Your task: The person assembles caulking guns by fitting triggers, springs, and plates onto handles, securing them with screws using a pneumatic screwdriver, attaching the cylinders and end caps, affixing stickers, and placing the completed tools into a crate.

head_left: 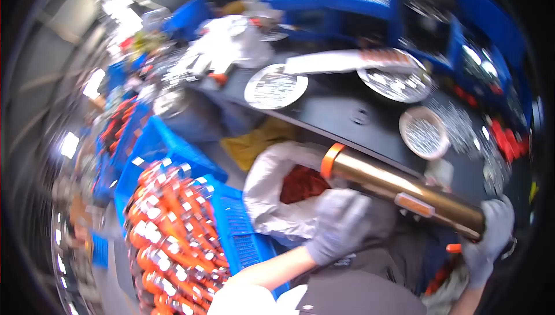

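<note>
A bronze-coloured metal tube [399, 182] with an orange ring on its far end and an orange label on its side lies slanted in front of me. My right hand [490, 231], in a grey glove, is closed around the tube's near end. My left hand [341, 222], also gloved, is beside the open white sack [263, 188], below the tube and apart from it. Its fingers are curled, and blur hides whatever may be between them. Dark red contents [303, 185] show inside the sack.
Blue crates [240, 222] on the left hold a heap of orange parts [173, 240]. On the dark table [329, 115] are dishes of small metal pieces [276, 86], a long white strip [329, 60] and red pieces [509, 141]. Blue bins [361, 6] line the back.
</note>
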A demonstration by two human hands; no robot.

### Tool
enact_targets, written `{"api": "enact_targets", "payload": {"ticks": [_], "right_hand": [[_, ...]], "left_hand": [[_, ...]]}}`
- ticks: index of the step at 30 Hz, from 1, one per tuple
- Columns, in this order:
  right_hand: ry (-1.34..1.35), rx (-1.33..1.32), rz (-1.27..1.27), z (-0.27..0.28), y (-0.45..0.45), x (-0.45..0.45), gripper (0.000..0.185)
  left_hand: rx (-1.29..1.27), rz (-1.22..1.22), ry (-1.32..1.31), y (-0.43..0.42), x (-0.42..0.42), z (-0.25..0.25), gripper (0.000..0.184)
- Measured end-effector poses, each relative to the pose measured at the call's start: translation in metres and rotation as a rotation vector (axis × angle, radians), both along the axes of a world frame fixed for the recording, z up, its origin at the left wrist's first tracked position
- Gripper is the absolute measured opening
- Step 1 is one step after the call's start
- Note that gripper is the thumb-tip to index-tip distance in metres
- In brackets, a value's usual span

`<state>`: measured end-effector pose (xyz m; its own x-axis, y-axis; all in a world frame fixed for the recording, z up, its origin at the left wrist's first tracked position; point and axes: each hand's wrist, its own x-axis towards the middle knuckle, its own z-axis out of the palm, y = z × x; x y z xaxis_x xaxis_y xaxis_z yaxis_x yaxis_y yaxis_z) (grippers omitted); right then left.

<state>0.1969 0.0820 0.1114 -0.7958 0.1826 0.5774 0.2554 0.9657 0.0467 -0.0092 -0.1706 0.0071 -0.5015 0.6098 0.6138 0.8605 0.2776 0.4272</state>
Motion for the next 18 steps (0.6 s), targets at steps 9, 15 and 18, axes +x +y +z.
{"api": "enact_targets", "payload": {"ticks": [9, 15, 18], "right_hand": [[0.554, 0.045, 0.52, 0.026, -0.088, -0.096, 0.043], [0.118, -0.279, 1.287, -0.029, -0.08, -0.081, 0.028], [0.221, -0.32, 1.247, -0.099, -0.074, -0.089, 0.02]], "left_hand": [[0.975, -0.402, -1.183, 0.085, 0.002, 0.153, 0.028], [0.789, -0.158, -0.644, 0.022, -0.085, 0.275, 0.038], [0.802, 0.084, -0.63, -0.034, -0.078, 0.33, 0.038]]}}
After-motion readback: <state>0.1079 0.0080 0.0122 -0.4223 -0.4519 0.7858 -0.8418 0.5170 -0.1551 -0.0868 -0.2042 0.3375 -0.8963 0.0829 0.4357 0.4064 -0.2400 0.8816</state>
